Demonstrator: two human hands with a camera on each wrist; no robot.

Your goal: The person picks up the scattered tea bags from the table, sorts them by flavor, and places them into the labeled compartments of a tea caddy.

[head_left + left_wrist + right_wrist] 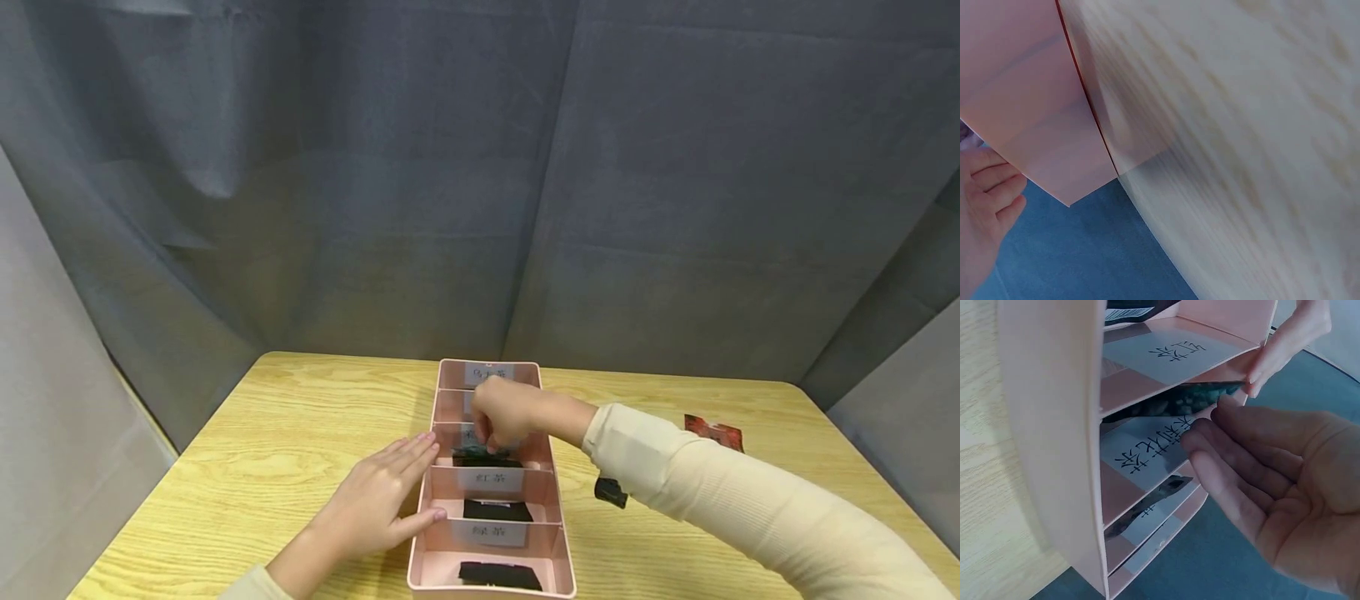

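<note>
1. The right hand (501, 414) reaches into the long pink plastic box with dividers (557, 508); its fingers (1222, 456) lie straight, touching a dark flat packet (486, 458) in the middle slot.
2. The left hand (378, 500) presses flat, fingers together, on the box's side.
3. The packet could snag on a divider (the slot looks tight) and bend.
4. Two nearer slots each hold a dark packet; the far ones I cannot tell.

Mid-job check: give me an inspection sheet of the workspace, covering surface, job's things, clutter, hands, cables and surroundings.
Surface: light wooden table.
Job's things: pink divided organizer with paper labels; dark packets lie in its three nearest compartments; the dark green packet is in the third.
Clutter: red packet and black packet on the table, right of the organizer.
Hands: left hand rests flat against the organizer's left wall; right hand is over the dark green packet, fingertips at it, grip unclear.
Cables: nothing seen.
Surroundings: grey cloth backdrop.
</note>
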